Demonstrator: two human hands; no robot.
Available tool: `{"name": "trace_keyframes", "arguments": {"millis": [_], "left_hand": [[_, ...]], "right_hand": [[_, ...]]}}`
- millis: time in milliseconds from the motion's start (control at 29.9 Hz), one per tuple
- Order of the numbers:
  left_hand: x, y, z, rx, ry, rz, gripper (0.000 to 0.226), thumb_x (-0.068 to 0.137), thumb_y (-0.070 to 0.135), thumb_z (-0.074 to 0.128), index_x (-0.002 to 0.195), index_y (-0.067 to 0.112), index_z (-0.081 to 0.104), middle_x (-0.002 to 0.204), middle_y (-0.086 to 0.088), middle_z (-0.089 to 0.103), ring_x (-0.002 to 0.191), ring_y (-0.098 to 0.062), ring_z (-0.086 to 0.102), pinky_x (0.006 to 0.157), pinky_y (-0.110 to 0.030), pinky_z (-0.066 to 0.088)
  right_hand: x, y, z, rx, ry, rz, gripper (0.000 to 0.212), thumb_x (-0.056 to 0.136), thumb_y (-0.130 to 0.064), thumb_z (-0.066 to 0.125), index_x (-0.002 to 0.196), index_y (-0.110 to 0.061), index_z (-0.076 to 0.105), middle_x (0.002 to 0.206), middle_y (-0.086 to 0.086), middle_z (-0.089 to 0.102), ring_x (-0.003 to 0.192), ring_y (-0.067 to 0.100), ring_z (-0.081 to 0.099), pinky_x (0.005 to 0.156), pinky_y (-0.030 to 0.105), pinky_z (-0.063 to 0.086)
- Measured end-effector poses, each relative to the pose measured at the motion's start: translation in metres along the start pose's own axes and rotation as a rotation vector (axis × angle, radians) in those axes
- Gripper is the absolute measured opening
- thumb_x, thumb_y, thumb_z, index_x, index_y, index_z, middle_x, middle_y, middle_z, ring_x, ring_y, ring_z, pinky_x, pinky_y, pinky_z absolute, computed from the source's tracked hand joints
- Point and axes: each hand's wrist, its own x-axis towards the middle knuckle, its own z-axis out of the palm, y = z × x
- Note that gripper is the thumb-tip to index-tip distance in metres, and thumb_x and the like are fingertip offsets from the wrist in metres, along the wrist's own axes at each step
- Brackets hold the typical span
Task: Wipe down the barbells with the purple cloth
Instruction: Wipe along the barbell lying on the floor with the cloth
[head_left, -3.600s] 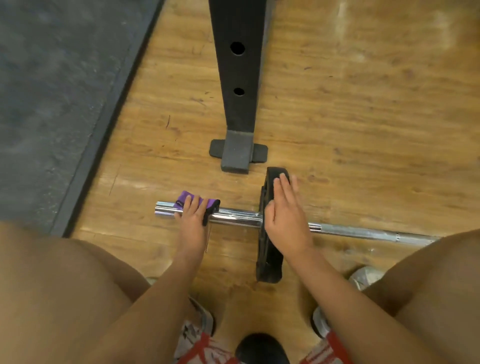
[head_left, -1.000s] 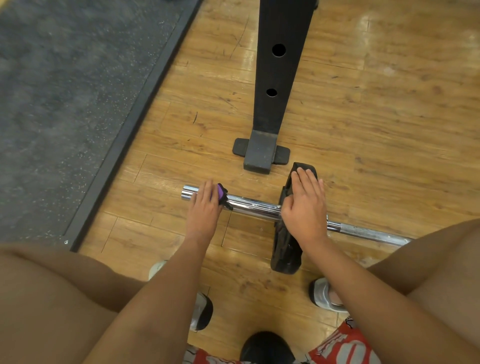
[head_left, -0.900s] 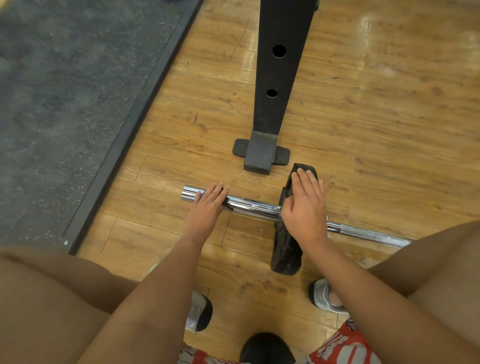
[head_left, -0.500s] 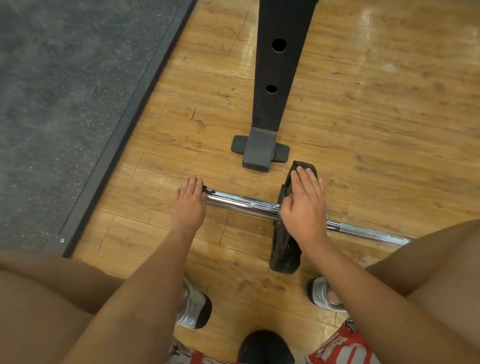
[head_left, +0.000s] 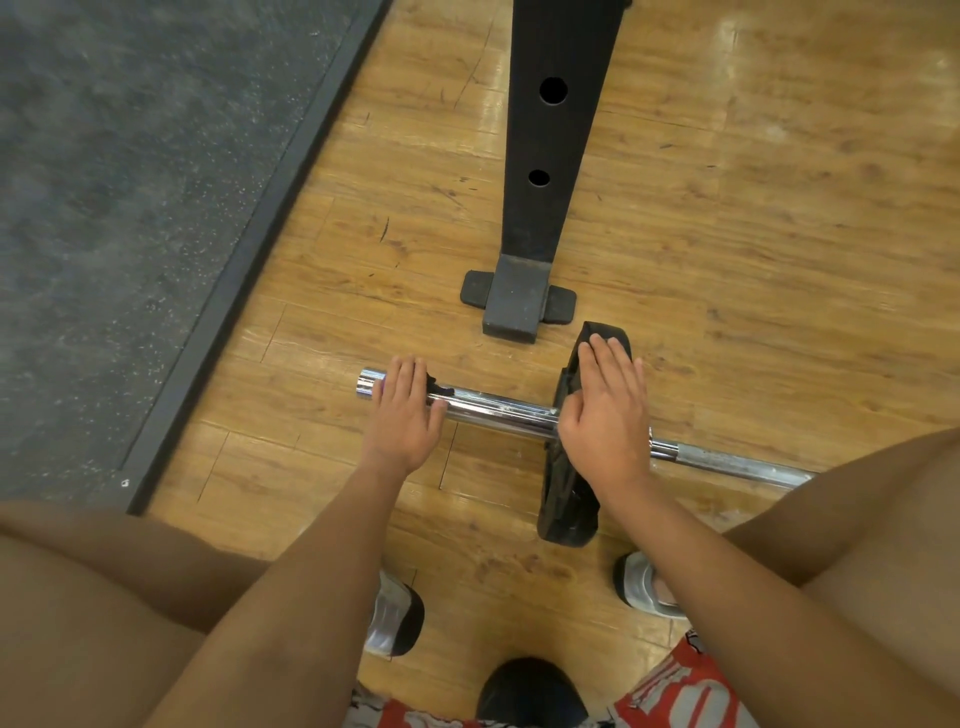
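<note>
1. The step in hand looks like wiping the chrome sleeve of the barbell. The left hand lies on the sleeve near its free end, fingers laid fairly straight across the metal, pressing down rather than wrapping.
2. The right hand rests flat on top of the black plate, fingers straight and together, apparently steadying it.
3. Next, I'd judge, the cloth should slide along the sleeve toward the plate under even pressure, with the plate braced so the bar cannot roll. The thinner shaft beyond the plate looks undone.
4. The purple cloth sits almost wholly under the left palm—only a dark scrap pokes out, and no purple shows. The shaft runs out of sight behind the right thigh. Whether the left fingertips hook over the sleeve's far side I cannot tell.
</note>
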Motion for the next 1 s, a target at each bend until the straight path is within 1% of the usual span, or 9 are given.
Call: {"name": "trace_keyframes", "arguments": {"millis": [167, 335, 435, 602, 636, 703, 803, 903, 1004], "left_hand": [[0.005, -0.007, -0.003, -0.028, -0.012, 0.073, 0.055, 0.11, 0.028, 0.023, 0.161, 0.011, 0.011, 0.169, -0.007, 0.008, 0.156, -0.023, 0.0, 0.126, -0.048, 0.007], [0.018, -0.012, -0.017, -0.168, 0.055, -0.065, 0.051, 0.109, 0.015, 0.033, 0.158, 0.009, 0.023, 0.164, -0.012, 0.025, 0.153, -0.03, 0.015, 0.121, -0.049, 0.023], [0.014, -0.002, -0.016, -0.27, 0.131, -0.165, 0.043, 0.106, 0.016, 0.046, 0.148, 0.019, 0.04, 0.15, -0.013, 0.044, 0.137, -0.035, 0.04, 0.095, -0.048, 0.046], [0.019, -0.007, -0.014, -0.256, 0.22, 0.011, 0.014, 0.103, 0.012, 0.051, 0.11, 0.009, 0.064, 0.106, -0.002, 0.059, 0.105, -0.031, 0.056, 0.085, -0.044, 0.048], [0.021, -0.011, -0.01, -0.187, 0.198, 0.059, 0.018, 0.104, 0.012, 0.049, 0.107, 0.006, 0.065, 0.108, -0.005, 0.061, 0.11, -0.033, 0.055, 0.091, -0.048, 0.047], [0.019, -0.02, -0.004, -0.055, 0.133, 0.084, 0.033, 0.107, 0.02, 0.044, 0.127, 0.001, 0.062, 0.134, -0.016, 0.059, 0.134, -0.041, 0.046, 0.111, -0.052, 0.039], [0.008, -0.037, -0.002, 0.05, 0.068, 0.138, 0.057, 0.107, 0.038, 0.034, 0.15, 0.002, 0.041, 0.156, -0.017, 0.039, 0.149, -0.036, 0.026, 0.121, -0.051, 0.027], [-0.004, -0.039, -0.005, 0.202, -0.006, 0.208, 0.086, 0.096, 0.046, 0.061, 0.158, 0.003, 0.021, 0.165, -0.017, 0.022, 0.154, -0.035, 0.012, 0.124, -0.052, 0.021], [-0.01, -0.038, -0.003, 0.3, -0.04, 0.176, 0.095, 0.09, 0.017, 0.072, 0.159, 0.005, 0.008, 0.167, -0.016, 0.013, 0.154, -0.036, 0.008, 0.125, -0.049, 0.016]], "right_hand": [[0.002, 0.0, -0.001, 0.005, -0.012, 0.007, 0.066, 0.092, -0.027, 0.025, 0.152, -0.004, 0.041, 0.16, 0.01, 0.036, 0.153, 0.023, 0.022, 0.127, 0.045, 0.008], [-0.001, -0.001, -0.001, -0.004, -0.002, 0.003, 0.073, 0.09, -0.032, 0.016, 0.151, -0.004, 0.042, 0.16, 0.01, 0.038, 0.152, 0.024, 0.024, 0.127, 0.047, 0.011], [-0.004, -0.001, -0.002, -0.002, 0.0, 0.002, 0.073, 0.09, -0.032, 0.015, 0.151, -0.004, 0.042, 0.16, 0.01, 0.037, 0.152, 0.024, 0.025, 0.127, 0.045, 0.008], [-0.006, -0.001, -0.001, -0.004, 0.006, 0.0, 0.071, 0.09, -0.031, 0.017, 0.151, -0.004, 0.043, 0.159, 0.011, 0.038, 0.152, 0.025, 0.025, 0.127, 0.045, 0.009], [-0.006, -0.001, 0.0, -0.003, 0.004, -0.002, 0.071, 0.09, -0.031, 0.017, 0.151, -0.004, 0.042, 0.16, 0.011, 0.038, 0.152, 0.025, 0.025, 0.127, 0.045, 0.008], [-0.008, -0.001, 0.0, -0.001, 0.003, -0.005, 0.07, 0.091, -0.03, 0.017, 0.151, -0.004, 0.042, 0.16, 0.01, 0.037, 0.152, 0.025, 0.025, 0.127, 0.045, 0.008], [-0.011, -0.001, 0.001, -0.003, 0.013, -0.005, 0.067, 0.092, -0.027, 0.022, 0.151, -0.004, 0.042, 0.16, 0.01, 0.037, 0.152, 0.025, 0.024, 0.127, 0.043, 0.006], [-0.015, -0.001, 0.001, -0.006, 0.028, -0.012, 0.066, 0.092, -0.026, 0.023, 0.151, -0.004, 0.042, 0.159, 0.011, 0.038, 0.152, 0.026, 0.025, 0.127, 0.044, 0.007], [-0.02, -0.002, 0.002, -0.012, 0.035, -0.021, 0.064, 0.092, -0.025, 0.025, 0.149, -0.004, 0.044, 0.158, 0.011, 0.039, 0.151, 0.026, 0.026, 0.127, 0.045, 0.008]]}}
